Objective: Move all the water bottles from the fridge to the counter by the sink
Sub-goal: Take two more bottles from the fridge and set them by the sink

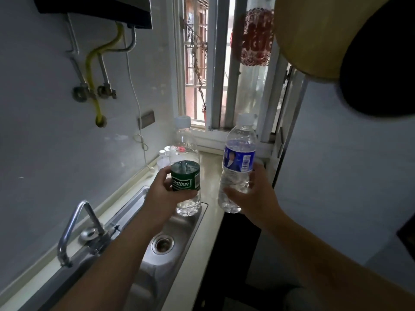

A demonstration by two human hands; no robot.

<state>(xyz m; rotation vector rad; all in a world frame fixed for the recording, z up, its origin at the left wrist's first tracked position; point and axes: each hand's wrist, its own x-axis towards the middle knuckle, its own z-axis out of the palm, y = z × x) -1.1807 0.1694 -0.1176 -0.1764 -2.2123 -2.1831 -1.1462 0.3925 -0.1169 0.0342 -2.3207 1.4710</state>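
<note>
Mid-frame: my left hand [165, 187] grips the green bottle [186, 173] over the sink's [179, 223] far end; my right hand [251, 194] grips the blue bottle [238, 162] above the counter [212, 167] edge. Next, I judge: carry both further up-frame, set bases flat beside the small bottles [163, 158], then let go.

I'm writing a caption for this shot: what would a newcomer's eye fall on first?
Two clear water bottles held up in the middle: the left hand grips the green-labelled bottle above the far end of the steel sink, and the right hand grips the blue-labelled bottle over the counter's edge. Behind them, a bright barred window.
</note>
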